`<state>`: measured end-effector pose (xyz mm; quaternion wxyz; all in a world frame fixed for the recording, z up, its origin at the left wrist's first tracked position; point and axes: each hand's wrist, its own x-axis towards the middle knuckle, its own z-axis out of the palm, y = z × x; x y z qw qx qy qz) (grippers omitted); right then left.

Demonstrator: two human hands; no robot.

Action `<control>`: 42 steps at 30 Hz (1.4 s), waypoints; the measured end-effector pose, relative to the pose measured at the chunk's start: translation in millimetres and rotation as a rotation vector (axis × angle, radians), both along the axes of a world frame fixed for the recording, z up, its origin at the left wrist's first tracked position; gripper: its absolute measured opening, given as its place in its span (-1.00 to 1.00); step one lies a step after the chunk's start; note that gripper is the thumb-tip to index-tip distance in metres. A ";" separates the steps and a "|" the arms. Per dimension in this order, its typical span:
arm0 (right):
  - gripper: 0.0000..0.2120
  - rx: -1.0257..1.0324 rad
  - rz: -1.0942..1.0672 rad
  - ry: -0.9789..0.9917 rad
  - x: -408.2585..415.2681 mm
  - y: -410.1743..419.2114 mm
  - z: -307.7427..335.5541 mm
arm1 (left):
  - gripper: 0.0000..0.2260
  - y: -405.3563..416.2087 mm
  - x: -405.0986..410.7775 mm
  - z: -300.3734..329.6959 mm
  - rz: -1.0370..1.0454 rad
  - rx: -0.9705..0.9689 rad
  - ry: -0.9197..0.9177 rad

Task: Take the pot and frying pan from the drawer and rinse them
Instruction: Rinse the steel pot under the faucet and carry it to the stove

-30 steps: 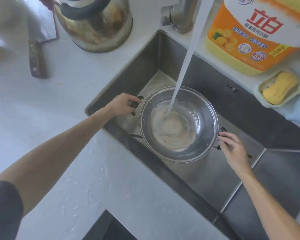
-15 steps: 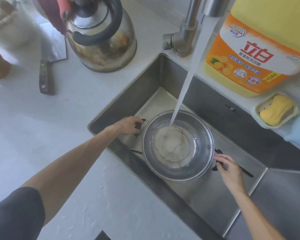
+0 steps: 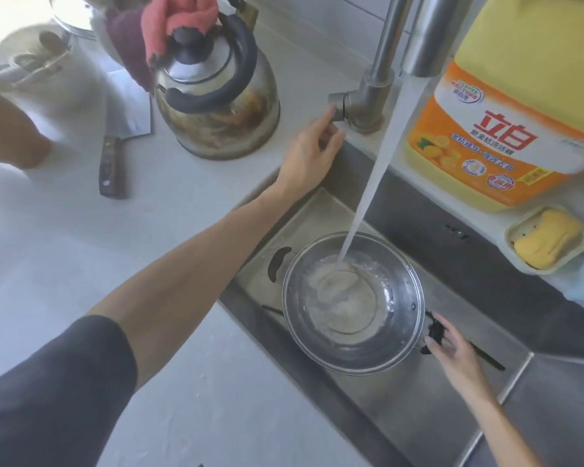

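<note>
The pot (image 3: 351,303) sits in the steel sink (image 3: 429,416), its open mouth up, with the stream of water (image 3: 375,183) from the tap spout (image 3: 422,38) falling into the far part of its bowl and swirling cloudy over the bottom; the right hand (image 3: 452,348) is at the pot's near right side, its fingers curled shut around the black side handle there, so the pot lies just to the left of that grip and touching it; the pot's other black handle (image 3: 277,264), on the far left side, stands free with no hand on it; the left hand (image 3: 309,153) is well apart from the pot, stretched up over the sink's far edge to the tap lever (image 3: 337,106), fingertips at the lever's end with the fingers loosely bent; whether they pinch the lever or only touch it I cannot tell; a thin dark utensil (image 3: 486,358) lies on the sink floor beneath the pot, showing at both sides of it; on the white counter (image 3: 81,264) left of the sink stand a stained steel kettle (image 3: 216,109) with a pink cloth (image 3: 179,18) draped on its lid, and a cleaver (image 3: 115,143) with a dark wooden grip; behind the sink are a large yellow and orange detergent jug (image 3: 506,123) and a soap dish (image 3: 547,241) holding a yellow bar
</note>
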<state>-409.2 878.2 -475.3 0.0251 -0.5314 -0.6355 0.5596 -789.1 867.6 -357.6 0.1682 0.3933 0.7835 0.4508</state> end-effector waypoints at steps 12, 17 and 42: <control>-0.69 0.019 -0.030 -0.056 3.5 4.7 -15.1 | -0.46 -63.3 8.1 -10.4 -0.235 -0.282 0.217; -0.74 -0.061 0.031 -0.053 6.8 18.4 -9.3 | -0.61 -126.2 8.8 -58.6 -0.438 -1.128 0.070; -0.93 1.120 0.051 0.140 48.9 -5.2 123.1 | -0.64 -146.9 31.4 14.8 -0.428 -0.306 0.573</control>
